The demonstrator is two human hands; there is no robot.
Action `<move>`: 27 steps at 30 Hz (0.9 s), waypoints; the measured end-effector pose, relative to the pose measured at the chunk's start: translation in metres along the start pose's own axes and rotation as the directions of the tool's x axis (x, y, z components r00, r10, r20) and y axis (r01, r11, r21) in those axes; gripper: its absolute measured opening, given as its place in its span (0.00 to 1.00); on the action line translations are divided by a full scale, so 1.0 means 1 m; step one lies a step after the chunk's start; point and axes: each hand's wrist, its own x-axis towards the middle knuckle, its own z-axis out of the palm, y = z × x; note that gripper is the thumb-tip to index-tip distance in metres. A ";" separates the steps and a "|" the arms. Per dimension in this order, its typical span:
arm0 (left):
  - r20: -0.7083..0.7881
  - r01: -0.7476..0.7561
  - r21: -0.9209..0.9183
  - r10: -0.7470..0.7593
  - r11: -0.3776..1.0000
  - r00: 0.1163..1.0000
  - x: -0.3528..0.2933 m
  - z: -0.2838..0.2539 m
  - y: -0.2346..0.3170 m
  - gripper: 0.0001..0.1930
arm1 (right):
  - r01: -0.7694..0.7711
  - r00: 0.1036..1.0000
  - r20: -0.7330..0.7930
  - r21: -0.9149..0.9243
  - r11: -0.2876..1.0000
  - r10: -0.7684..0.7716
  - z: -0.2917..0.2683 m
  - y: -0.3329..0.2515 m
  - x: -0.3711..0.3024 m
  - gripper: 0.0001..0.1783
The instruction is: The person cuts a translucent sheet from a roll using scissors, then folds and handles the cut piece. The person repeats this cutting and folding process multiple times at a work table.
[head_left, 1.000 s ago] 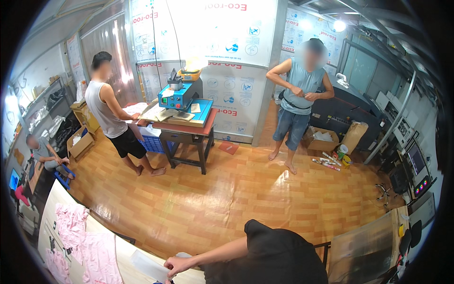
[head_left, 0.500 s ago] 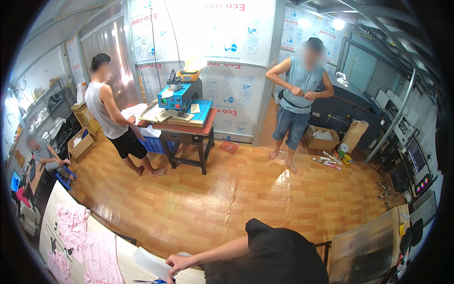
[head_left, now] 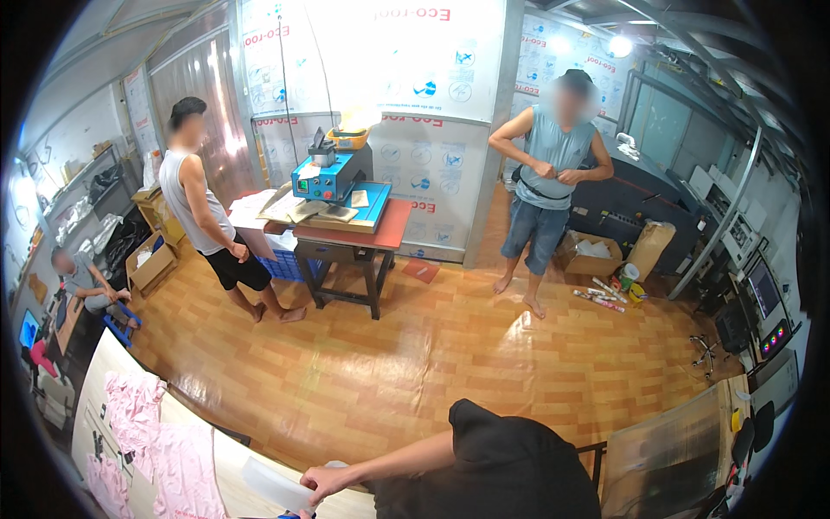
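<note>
My right arm, in a black sleeve, reaches leftward along the lower edge. Its hand is closed on the right end of a white sheet, thin and stiff like paper or plastic. The sheet is tilted over the pale table. Just below the hand, a bit of something blue is cut off by the frame edge, so its kind is unclear. My left hand does not show. Left of the sheet lie pink garments with small dark pieces among them.
A person in a white tank top stands by a blue heat press on a stand. Another in a blue sleeveless top stands near cardboard boxes. A third person sits far left. A plastic-covered board is at right.
My right hand and the white sheet have shifted slightly; the blue-handled scissors below have mostly slipped out of frame. The person at the press has drawn their hand back from the papers.
</note>
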 end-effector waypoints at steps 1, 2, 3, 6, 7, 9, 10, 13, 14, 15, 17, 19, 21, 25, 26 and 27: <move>-0.001 -0.005 0.000 0.005 1.000 1.000 0.001 0.000 0.000 0.20 | 0.013 1.000 -0.003 0.009 1.000 -0.013 0.001 -0.002 0.002 0.19; -0.005 -0.005 -0.003 0.005 1.000 1.000 0.001 -0.002 -0.002 0.20 | 0.009 1.000 0.000 0.032 0.999 -0.009 0.002 -0.003 0.002 0.19; -0.006 -0.006 0.000 0.006 1.000 1.000 0.002 -0.005 -0.002 0.21 | 0.004 1.000 0.003 0.054 0.999 -0.004 0.003 -0.005 0.001 0.19; -0.022 -0.008 -0.001 0.008 1.000 1.000 0.002 -0.013 -0.010 0.21 | 0.026 0.999 -0.037 0.038 0.999 -0.025 0.007 0.000 0.001 0.17; -0.023 -0.014 -0.010 0.014 1.000 1.000 0.004 -0.016 -0.014 0.21 | 0.040 0.998 -0.055 0.018 0.999 -0.039 0.006 0.004 0.003 0.17; -0.036 -0.021 -0.017 0.021 1.000 0.999 0.005 -0.028 -0.025 0.22 | 0.026 0.998 -0.056 0.059 0.998 -0.023 0.006 0.016 0.007 0.17; -0.044 -0.028 -0.026 0.027 0.999 0.999 0.007 -0.034 -0.034 0.22 | 0.017 0.999 -0.048 0.079 0.997 -0.013 0.005 0.022 0.009 0.17; -0.082 -0.060 -0.098 0.052 0.993 0.995 0.012 -0.054 -0.073 0.22 | 0.021 1.000 0.004 -0.001 1.000 -0.021 0.003 0.021 0.014 0.19; -0.110 -0.075 -0.125 0.062 0.989 0.992 0.008 -0.061 -0.086 0.23 | 0.004 1.000 -0.024 -0.008 1.000 -0.004 0.005 0.019 0.013 0.18; -0.092 -0.048 -0.122 0.037 0.991 0.995 0.005 -0.037 -0.046 0.21 | -0.015 0.995 -0.098 0.004 1.000 0.015 -0.001 0.021 0.008 0.17; -0.082 -0.027 -0.096 0.019 0.995 0.996 0.004 -0.044 -0.048 0.18 | 0.039 0.995 -0.096 0.131 0.991 -0.027 0.005 0.033 0.015 0.18; -0.060 -0.008 -0.125 0.001 0.992 0.998 0.000 -0.033 -0.027 0.14 | -0.006 0.993 -0.117 -0.081 0.997 -0.003 -0.003 0.065 0.028 0.18; -0.076 -0.021 -0.106 0.013 0.994 0.997 -0.005 -0.032 -0.013 0.12 | -0.009 0.999 -0.048 0.035 0.999 0.010 0.008 0.050 0.025 0.18; -0.096 -0.003 -0.104 -0.007 0.995 0.995 -0.011 -0.038 -0.019 0.10 | -0.035 0.999 0.018 0.064 0.997 0.034 0.009 0.040 0.025 0.19; -0.091 0.009 -0.087 -0.017 0.996 0.996 -0.011 -0.042 -0.020 0.10 | -0.050 0.998 0.050 0.037 0.998 0.048 0.009 0.038 0.026 0.20; -0.101 -0.003 -0.074 -0.005 0.997 0.995 -0.011 -0.044 -0.022 0.10 | -0.067 0.994 0.088 0.041 0.997 0.064 0.008 0.035 0.027 0.20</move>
